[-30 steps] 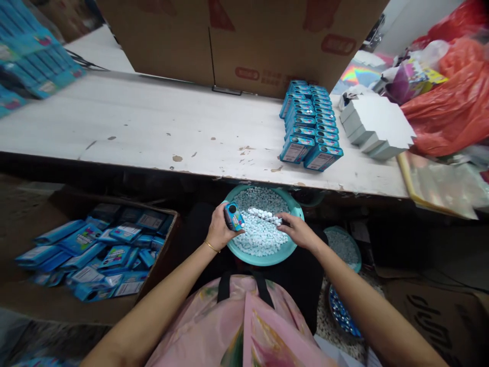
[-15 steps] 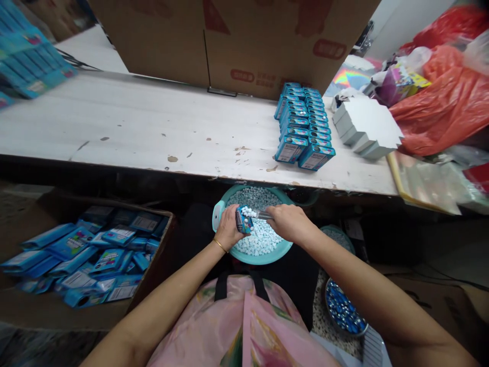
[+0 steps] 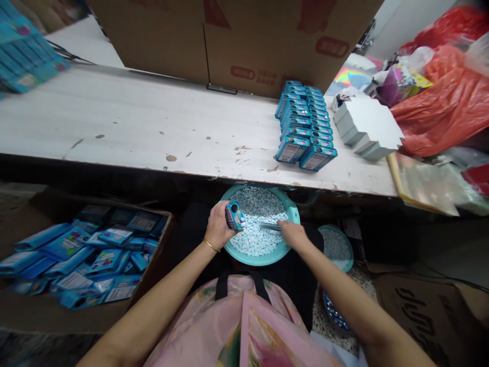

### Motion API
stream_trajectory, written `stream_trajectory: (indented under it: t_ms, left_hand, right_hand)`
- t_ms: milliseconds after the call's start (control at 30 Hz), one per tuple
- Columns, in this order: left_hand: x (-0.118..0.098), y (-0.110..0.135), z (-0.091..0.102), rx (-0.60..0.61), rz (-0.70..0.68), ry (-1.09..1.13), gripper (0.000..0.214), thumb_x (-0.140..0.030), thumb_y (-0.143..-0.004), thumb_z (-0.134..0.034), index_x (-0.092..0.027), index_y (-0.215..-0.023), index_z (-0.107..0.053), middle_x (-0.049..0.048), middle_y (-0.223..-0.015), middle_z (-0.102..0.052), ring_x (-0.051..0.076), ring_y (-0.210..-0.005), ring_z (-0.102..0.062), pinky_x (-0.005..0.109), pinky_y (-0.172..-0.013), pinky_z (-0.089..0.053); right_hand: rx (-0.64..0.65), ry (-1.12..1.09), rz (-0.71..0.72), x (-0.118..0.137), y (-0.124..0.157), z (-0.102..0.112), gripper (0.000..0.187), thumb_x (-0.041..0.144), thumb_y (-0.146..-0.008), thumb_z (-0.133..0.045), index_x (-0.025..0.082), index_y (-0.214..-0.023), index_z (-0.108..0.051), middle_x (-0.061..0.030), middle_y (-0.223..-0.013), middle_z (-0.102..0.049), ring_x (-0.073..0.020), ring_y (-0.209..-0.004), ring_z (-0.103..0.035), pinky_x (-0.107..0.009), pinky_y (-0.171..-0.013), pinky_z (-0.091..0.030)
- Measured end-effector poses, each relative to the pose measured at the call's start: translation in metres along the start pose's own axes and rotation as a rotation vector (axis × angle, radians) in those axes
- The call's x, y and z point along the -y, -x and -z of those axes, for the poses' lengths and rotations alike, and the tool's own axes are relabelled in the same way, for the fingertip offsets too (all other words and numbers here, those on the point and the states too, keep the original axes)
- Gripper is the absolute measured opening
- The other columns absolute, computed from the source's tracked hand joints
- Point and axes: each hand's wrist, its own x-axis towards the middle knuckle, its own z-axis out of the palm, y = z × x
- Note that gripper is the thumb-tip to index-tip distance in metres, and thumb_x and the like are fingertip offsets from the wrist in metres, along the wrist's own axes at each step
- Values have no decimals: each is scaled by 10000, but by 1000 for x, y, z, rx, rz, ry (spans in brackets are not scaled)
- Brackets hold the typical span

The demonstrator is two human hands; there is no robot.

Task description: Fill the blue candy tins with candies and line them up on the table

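Observation:
A teal basin [image 3: 287, 207] full of small pale blue-white pellets rests on my lap under the table edge. My left hand [image 3: 218, 228] is closed round a small blue box [image 3: 234, 216], held upright over the basin's left rim. My right hand [image 3: 291, 233] grips a narrow clear scoop [image 3: 269, 226] that lies low across the pellets, now empty. A double row of the same blue boxes [image 3: 305, 125] stands on the white table [image 3: 153, 122] above the basin.
A cardboard carton [image 3: 91, 250] of flat blue boxes sits at floor level on the left. A second teal basin [image 3: 336, 247] of pellets is to the right. Large cardboard boxes [image 3: 237, 41], white folded cartons [image 3: 367, 127] and red plastic bags [image 3: 446, 102] line the table's back and right.
The right hand has drawn the scoop away from the box's mouth and down to the pellets on the right. The pellets it carried are gone from it. The left hand kept the box upright.

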Motion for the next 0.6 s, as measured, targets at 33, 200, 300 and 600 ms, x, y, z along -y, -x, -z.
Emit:
stream_trajectory:
  t_ms: [33,200,300,600]
  left_hand:
    - [2,0,4,-11,21,-12,931,-458,-497,-738,-162,-1257,-289,140,-1217,-421,316,-1144,-397,463,-967,-337]
    - [10,5,16,-24,90,-13,948,-474,-476,-750,-169,-1250,-295,131,-1196,-431,310,-1122,-414,455,-952,-352]
    - [11,8,20,-41,127,6,950,-485,-480,-747,-169,-1249,-287,129,-1180,-433,302,-1103,-428,456,-946,-355]
    - [7,7,9,-42,125,51,948,-472,-473,-753,-169,-1243,-290,131,-1184,-431,300,-1109,-428,447,-951,-356]
  right_hand:
    - [16,-29,7,12,-11,-15,263,229,-857,-384,222,-1103,-479,-85,-1020,-593,-195,-903,-571,-287,-731,-389]
    - [-5,-208,98,59,-51,-55,311,285,-854,-414,275,-1165,-433,-20,-1094,-584,-152,-976,-545,-233,-754,-383]
    - [-25,-313,142,53,-55,-57,318,296,-836,-444,256,-1151,-451,-9,-1050,-601,-143,-953,-548,-226,-753,-387]
    - [-170,-597,309,-1,-9,7,317,315,-795,-483,224,-1097,-513,-12,-947,-616,-149,-832,-556,-264,-733,-410]
